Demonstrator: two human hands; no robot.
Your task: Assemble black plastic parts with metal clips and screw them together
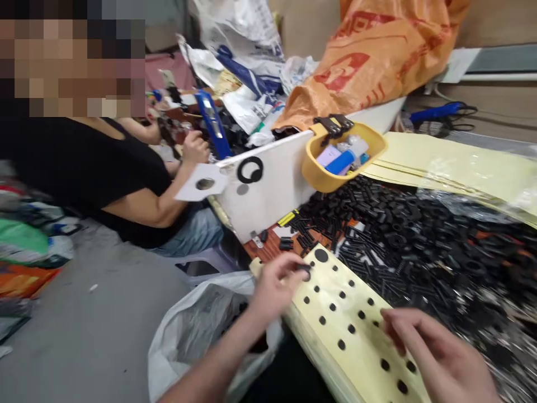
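A long pale yellow sheet (352,296) lies in front of me, dotted with small black round pads (342,345) and one larger black disc (321,255) at its far end. My left hand (274,288) is over the sheet's far left edge, its thumb and fingers pinched on a small black round piece (305,272). Over the near right part of the sheet, my right hand (440,352) has its fingertips drawn together close to some pads. Blur and the curled fingers hide what, if anything, is between them.
Black small parts (394,235) are heaped right of the sheet. A yellow bin (312,168) hangs on the white divider board (272,190). Below left stands an open white bag (168,341). A co-worker (126,179) sits beyond the divider. An orange sack (356,61) lies behind.
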